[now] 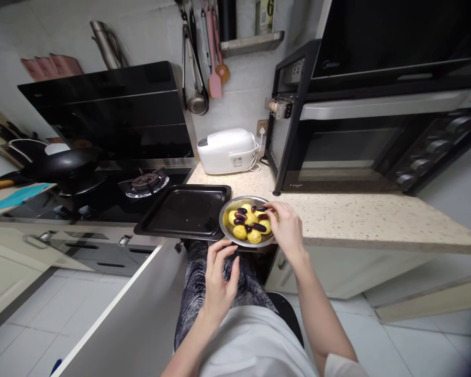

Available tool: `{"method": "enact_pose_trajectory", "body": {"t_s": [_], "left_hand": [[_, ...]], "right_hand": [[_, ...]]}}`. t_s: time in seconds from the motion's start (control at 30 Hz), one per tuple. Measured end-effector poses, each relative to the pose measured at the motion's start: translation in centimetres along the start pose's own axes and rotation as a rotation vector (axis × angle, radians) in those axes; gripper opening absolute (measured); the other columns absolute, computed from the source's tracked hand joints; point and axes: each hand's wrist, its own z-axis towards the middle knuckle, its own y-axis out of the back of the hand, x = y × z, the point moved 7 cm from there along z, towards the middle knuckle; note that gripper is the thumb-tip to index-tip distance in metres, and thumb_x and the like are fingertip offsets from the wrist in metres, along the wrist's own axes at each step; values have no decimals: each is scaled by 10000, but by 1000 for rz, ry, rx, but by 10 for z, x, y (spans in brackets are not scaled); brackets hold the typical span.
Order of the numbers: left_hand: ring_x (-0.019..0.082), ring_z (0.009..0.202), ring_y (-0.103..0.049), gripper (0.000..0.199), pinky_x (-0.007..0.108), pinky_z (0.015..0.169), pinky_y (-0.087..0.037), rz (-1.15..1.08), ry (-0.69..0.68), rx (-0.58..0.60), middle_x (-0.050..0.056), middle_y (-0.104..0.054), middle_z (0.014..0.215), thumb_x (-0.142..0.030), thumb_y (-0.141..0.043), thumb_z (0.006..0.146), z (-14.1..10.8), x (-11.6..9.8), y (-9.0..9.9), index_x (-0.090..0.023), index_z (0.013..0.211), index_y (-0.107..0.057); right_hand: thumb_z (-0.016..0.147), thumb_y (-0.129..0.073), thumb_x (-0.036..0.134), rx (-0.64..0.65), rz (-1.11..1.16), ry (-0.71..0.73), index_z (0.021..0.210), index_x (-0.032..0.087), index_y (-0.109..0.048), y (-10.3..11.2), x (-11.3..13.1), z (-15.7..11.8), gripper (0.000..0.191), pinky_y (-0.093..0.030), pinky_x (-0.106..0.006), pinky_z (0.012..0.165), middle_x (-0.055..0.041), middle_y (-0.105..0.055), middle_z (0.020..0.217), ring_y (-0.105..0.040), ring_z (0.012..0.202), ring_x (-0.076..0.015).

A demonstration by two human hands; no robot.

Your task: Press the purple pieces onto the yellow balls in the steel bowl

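A round metal bowl (223, 219) on the counter's front edge holds several round yellow pieces (254, 236), perhaps potatoes. Among them lie several small, dark purple oblong pieces (258, 227), like long grapes or small potatoes. My right hand (286, 225) reaches over the bowl's right rim, its thumb and fingers pinched at a dark purple oblong piece (261, 208). In front of the bowl, my left hand (222, 272) hangs with fingers loosely curved and apart, holding nothing. A black baking tray (184, 209) sits left of the bowl.
Behind the bowl stands a white rice cooker (227, 151). An oven (349, 149) occupies a black rack at right. The gas stove (145, 183) and a black wok (63, 165) are at left. An open cabinet door (133, 309) juts out beside my legs.
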Motion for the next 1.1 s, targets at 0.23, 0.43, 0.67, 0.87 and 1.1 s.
{"method": "enact_pose_trajectory", "body": {"t_s": [0.23,0.43,0.67,0.87,1.1], "left_hand": [[212,1168,-628,245,385,1011,-562,4,-25,39,112,-606,1226,-77,-573,979,1,0,-2,-210,1177,-629],[196,1176,-626,249,349,1030,-540,-1,-25,58,108,-601,1229,-69,-573,976,0,1,-4,-203,1178,-628],[196,1186,-625,248,339,1041,-532,-2,-43,61,106,-602,1229,-61,-573,973,0,-1,-4,-200,1170,-631],[196,1172,-634,248,338,1026,-542,-13,-39,80,104,-616,1221,-62,-572,973,-1,-2,-6,-203,1168,-634],[199,1143,-647,241,351,1009,-557,-27,-33,128,102,-629,1201,-67,-567,980,-7,-4,-14,-212,1153,-649]], "right_hand": [[898,-532,64,100,-156,-19,969,203,-749,-23,-10,11,268,-520,-390,833,-93,-758,963,-684,921,-262],[904,-549,48,128,-152,-29,985,216,-764,-29,-15,9,284,-524,-378,856,-87,-778,1017,-693,954,-255],[940,-526,88,48,-37,-4,951,208,-748,-20,-14,4,253,-537,-392,845,-84,-784,1003,-709,929,-261],[985,-554,153,-230,75,42,974,195,-730,10,-2,-38,181,-543,-373,833,-76,-770,948,-697,897,-236],[967,-588,76,-397,128,140,1067,214,-727,14,7,-93,219,-558,-414,937,-80,-772,1025,-710,1004,-228]]}}
